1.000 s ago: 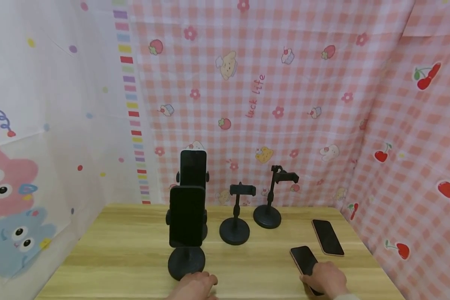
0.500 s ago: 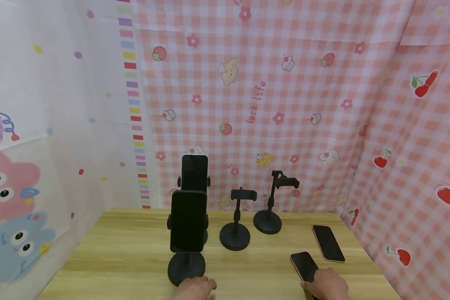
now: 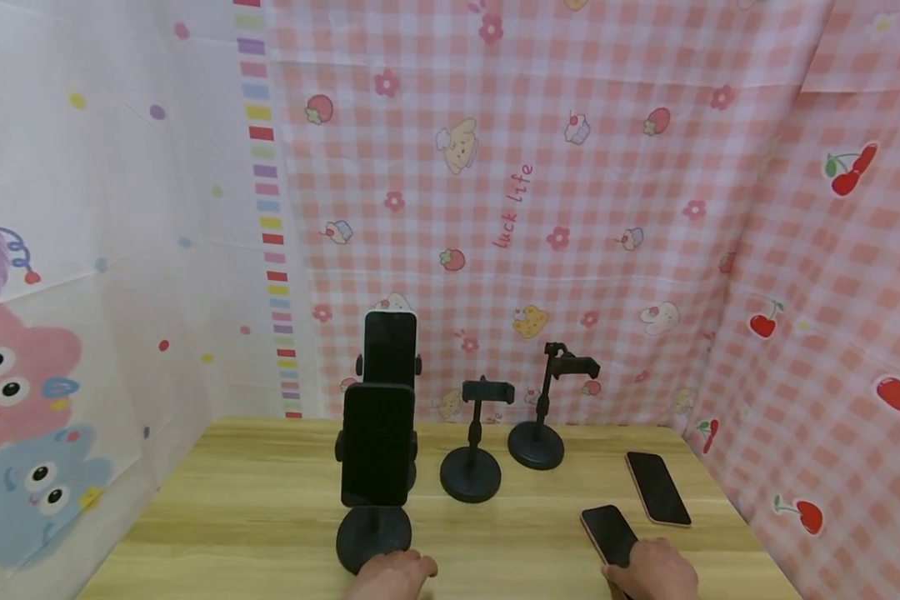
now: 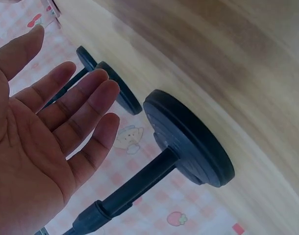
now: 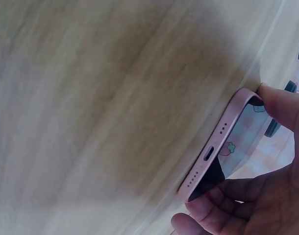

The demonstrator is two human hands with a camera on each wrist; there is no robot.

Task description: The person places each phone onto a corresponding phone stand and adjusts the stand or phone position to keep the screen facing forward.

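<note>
At the front right of the head view, my right hand (image 3: pixel 654 570) grips a pink-edged smartphone (image 3: pixel 607 531) that lies screen up on the table. In the right wrist view the thumb is at one long side of this phone (image 5: pixel 219 144) and the fingers are at the other. My left hand (image 3: pixel 393 577) holds nothing; its fingers are loosely extended in the left wrist view. It is close to the round base (image 3: pixel 373 535) of a black phone stand, and touching cannot be made out. That stand carries a black smartphone (image 3: pixel 378 446) upright in its clamp.
Behind the front stand, another one holds a white-edged smartphone (image 3: pixel 390 346). Two phone stands with bare clamps, one in the middle (image 3: pixel 471 475) and one farther back (image 3: pixel 536 446), are to the right. A second pink-edged phone (image 3: pixel 657 488) lies near the table's right edge.
The head view has tilted up slightly, so everything appears a little lower. Both hands keep almost the same place, and the gripped phone has not visibly moved on the table.
</note>
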